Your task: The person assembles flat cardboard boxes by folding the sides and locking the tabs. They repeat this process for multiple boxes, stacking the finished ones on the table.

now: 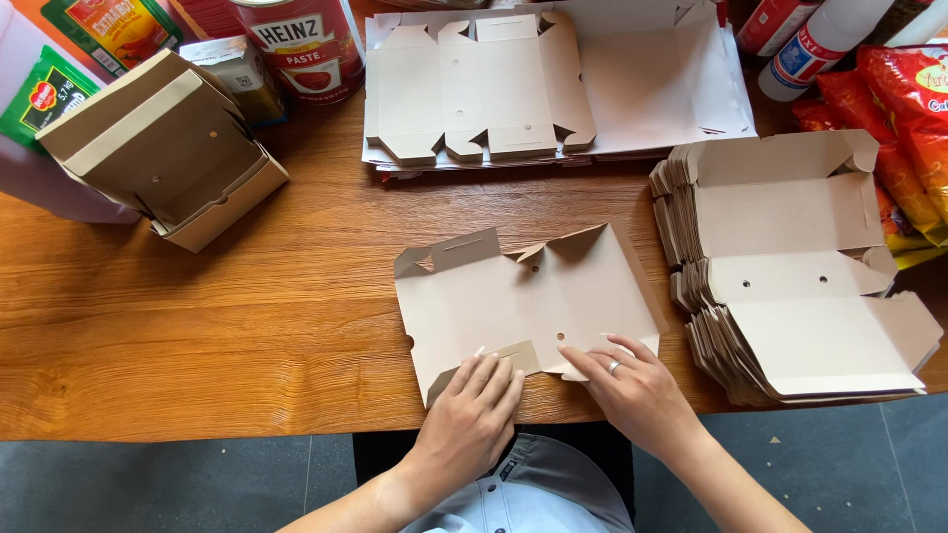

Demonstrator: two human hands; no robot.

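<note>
A flat, die-cut brown cardboard box blank (528, 301) lies on the wooden bench (197, 326) at its near edge. Its near flap is being pressed down: the left hand (472, 419), grip open and flat, then the right hand (632, 390), fingers spread. Creasing that flap upright seems called for next.

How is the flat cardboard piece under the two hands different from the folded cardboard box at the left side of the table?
The flat cardboard blank lies spread out on the wooden table, only its edge flaps raised; the folded box is already shaped, with walls and an open lid.
The blank is under the left hand and right hand; nothing touches the box.
The blank sits at the near edge; the box sits farther back.
Both are plain brown cardboard with small holes.
</note>
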